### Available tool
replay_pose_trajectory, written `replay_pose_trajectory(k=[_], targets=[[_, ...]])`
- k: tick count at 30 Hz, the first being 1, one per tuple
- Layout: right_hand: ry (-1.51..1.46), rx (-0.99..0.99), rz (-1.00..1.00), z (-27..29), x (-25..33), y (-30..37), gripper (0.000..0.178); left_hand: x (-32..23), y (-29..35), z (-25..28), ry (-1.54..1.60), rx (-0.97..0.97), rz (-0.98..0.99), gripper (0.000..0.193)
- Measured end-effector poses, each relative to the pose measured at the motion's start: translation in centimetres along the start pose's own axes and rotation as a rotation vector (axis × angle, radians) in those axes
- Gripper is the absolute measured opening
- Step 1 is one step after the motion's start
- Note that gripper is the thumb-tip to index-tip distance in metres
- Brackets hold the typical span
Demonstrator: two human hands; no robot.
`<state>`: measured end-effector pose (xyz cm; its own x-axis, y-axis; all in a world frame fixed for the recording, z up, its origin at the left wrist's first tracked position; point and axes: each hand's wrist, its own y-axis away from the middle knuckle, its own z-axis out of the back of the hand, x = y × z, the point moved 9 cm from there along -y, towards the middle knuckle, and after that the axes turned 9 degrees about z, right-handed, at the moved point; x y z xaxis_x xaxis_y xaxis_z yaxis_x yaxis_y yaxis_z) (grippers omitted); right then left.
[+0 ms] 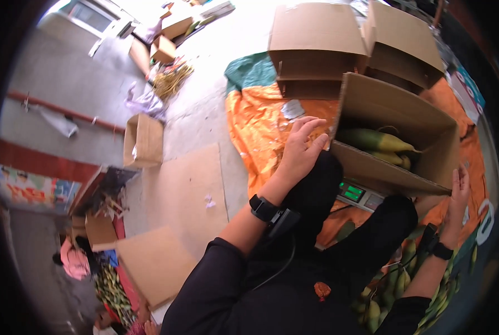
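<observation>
An open cardboard box (392, 170) holds several green-and-pale radishes (375, 139) lying on their sides. It sits tilted in the view, on a scale (352, 191) with a lit green display. My left hand (304, 149) is just off the box's left edge, fingers stretched and apart, holding nothing. At the box's near right corner, my right hand (457, 190) rests its extended fingers along the outer side; its thumb is not clearly visible. Both wrists wear black bands. Between my bent knees the scale's front shows; its platform is hidden under the box.
Two more open cardboard boxes (319, 33) stand beyond on an orange and green tarp (255, 111). More radishes (397, 279) lie by my right leg. Flat cardboard sheets (185, 187) cover floor to the left, near a small brown box (149, 139). A person in pink (75, 261) is farther left.
</observation>
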<state>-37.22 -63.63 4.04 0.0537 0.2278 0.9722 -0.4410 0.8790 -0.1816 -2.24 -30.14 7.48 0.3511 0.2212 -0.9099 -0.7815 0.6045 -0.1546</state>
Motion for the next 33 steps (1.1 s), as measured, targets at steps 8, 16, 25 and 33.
replay_pose_trajectory(k=[8, 16, 25, 33], targets=[[0.312, 0.027, 0.121, 1.5, -1.6, -2.7, 0.052, 12.4, 5.6, 5.6, 0.054, 0.118, 0.469, 0.027], [0.337, 0.229, -0.102, 1.9, -3.2, -4.3, 0.047, 9.8, 4.1, 8.4, -0.229, -0.033, 0.155, 0.031], [0.4, 0.118, -0.065, 2.5, -2.6, -3.6, 0.036, 17.4, 17.3, 33.7, -1.238, -0.728, 0.837, 0.078], [0.457, 0.079, 0.038, 2.3, -2.2, -3.6, 0.037, 22.8, 34.2, 40.4, -1.045, -0.769, 1.175, 0.082]])
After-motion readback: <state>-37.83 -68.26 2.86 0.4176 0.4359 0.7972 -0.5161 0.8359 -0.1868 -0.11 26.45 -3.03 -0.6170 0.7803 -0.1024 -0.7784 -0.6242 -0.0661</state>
